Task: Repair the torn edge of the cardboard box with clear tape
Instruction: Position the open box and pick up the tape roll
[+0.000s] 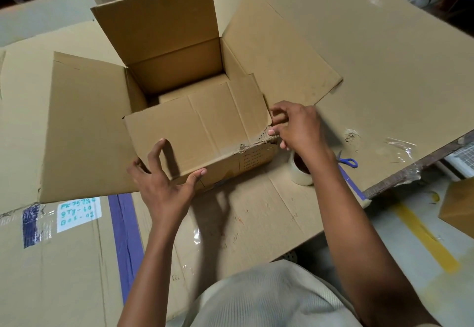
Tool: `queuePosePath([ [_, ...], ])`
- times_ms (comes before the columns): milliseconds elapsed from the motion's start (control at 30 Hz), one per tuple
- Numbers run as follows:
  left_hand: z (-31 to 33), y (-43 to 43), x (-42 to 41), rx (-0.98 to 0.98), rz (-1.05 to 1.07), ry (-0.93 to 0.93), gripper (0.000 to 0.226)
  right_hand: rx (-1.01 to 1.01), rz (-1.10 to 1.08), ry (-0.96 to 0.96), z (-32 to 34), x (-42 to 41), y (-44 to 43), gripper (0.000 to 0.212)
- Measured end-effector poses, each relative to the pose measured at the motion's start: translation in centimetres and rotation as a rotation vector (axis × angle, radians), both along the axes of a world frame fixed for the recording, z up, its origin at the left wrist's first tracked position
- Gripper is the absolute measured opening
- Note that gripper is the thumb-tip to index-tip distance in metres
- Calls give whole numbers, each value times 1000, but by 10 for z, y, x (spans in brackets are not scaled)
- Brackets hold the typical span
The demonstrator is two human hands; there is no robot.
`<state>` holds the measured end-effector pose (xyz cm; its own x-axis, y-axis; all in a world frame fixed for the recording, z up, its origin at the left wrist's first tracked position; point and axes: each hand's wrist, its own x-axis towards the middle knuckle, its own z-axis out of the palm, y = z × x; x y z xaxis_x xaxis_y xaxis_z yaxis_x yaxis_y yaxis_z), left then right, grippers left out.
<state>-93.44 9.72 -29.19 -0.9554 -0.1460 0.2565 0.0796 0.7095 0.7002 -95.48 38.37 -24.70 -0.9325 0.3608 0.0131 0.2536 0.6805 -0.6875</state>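
The cardboard box (pixel 179 111) stood open near the middle of a table covered in flattened cardboard sheets (pixel 384 57), with its far flap upright, its left and right flaps spread outward, and its near flap (pixel 197 124) folded inward over the opening. The torn edge (pixel 259 142) ran along the fold at the right end of that near flap, ragged and frayed where flap met the front wall. The left hand (pixel 164 180) was spread wide, its fingers splayed and arched, with the fingertips pressing on the near flap and the thumb against the box's front top edge; it steadied the box and grasped nothing. The right hand (pixel 297 129) was at the box's near right corner, fingers curled in a pinch at the end of the tear, thumb and forefinger close together on the frayed cardboard; whether a strip of clear tape lay between them could not be told. Just behind the right wrist, a roll of clear tape (pixel 301 170) stood on the table beside the box, and blue-handled scissors (pixel 347 161) lay just beyond it. Inside the box, only brown cardboard was visible at the bottom, partly hidden by the near flap.
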Motion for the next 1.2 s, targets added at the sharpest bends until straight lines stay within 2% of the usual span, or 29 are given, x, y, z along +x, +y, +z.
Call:
queuePosePath([
  [200, -4, -1, -1, 17, 9, 22, 99, 241, 159, -88, 11, -10, -6, 33],
  [267, -4, -3, 0, 38, 23, 37, 100, 95, 183, -131, 21, -12, 1, 31],
  [333, -5, -4, 2, 43, 17, 57, 99, -94, 233, -190, 31, -13, 10, 36],
  [367, -6, -4, 2, 41, 10, 64, 99, -122, 286, -210, 36, -13, 14, 41],
  [533, -7, -5, 0, 44, 12, 64, 99, -38, 447, -272, 54, -21, 18, 53],
  [667, -5, -7, 1, 57, -18, 114, 97, 143, 453, -189, 54, -23, 15, 55],
  [800, -3, -7, 1, 58, -46, 137, 94, 406, 344, -22, 38, -22, 9, 47],
  [867, -3, -6, 1, 53, -45, 129, 94, 518, 303, 30, 29, -20, 5, 49],
  [1067, -5, -8, -1, 20, -44, 120, 94, 568, 252, 212, 9, -13, 2, 55],
  [1200, -6, -5, 1, 22, -37, 139, 94, 471, 333, 3, 22, -15, 11, 53],
])
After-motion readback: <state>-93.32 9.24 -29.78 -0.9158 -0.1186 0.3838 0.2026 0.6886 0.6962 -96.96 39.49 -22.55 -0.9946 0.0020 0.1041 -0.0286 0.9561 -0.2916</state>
